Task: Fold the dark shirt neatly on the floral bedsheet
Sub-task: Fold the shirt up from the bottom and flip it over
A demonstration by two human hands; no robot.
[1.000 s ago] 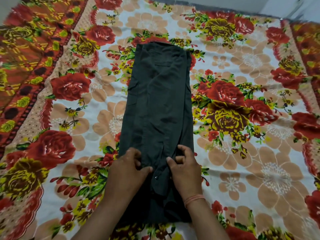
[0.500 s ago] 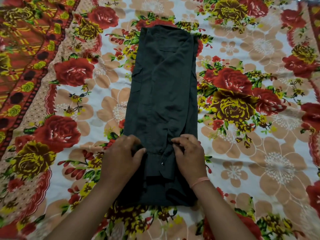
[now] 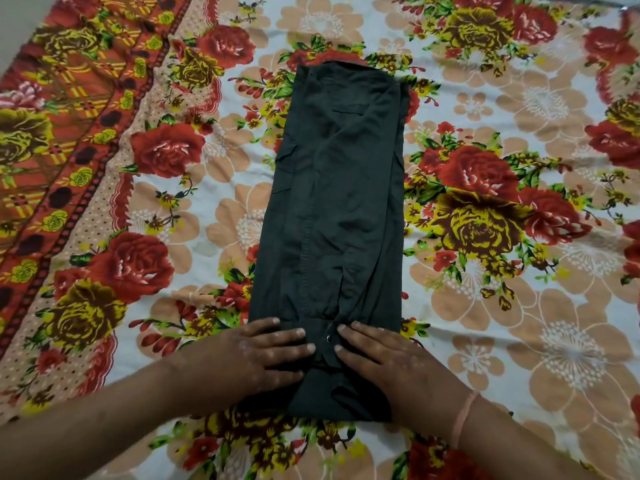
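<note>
The dark shirt (image 3: 341, 209) lies as a long narrow strip down the middle of the floral bedsheet (image 3: 519, 306), sides folded in, a small snap button showing near its near end. My left hand (image 3: 263, 355) lies flat, palm down, on the shirt's near left part, fingers spread. My right hand (image 3: 384, 358) lies flat on the near right part, fingers pointing inward toward the button. Neither hand grips cloth. An orange thread band circles my right wrist.
The bedsheet has red and yellow roses on a white ground, with a red-orange patterned border (image 3: 52, 133) along the left. Open sheet lies on both sides of the shirt and beyond its far end.
Both hands have gone from pinching the cloth near the button to lying flat with fingers spread on the shirt's near end. The view has shifted so the shirt sits lower in frame.
</note>
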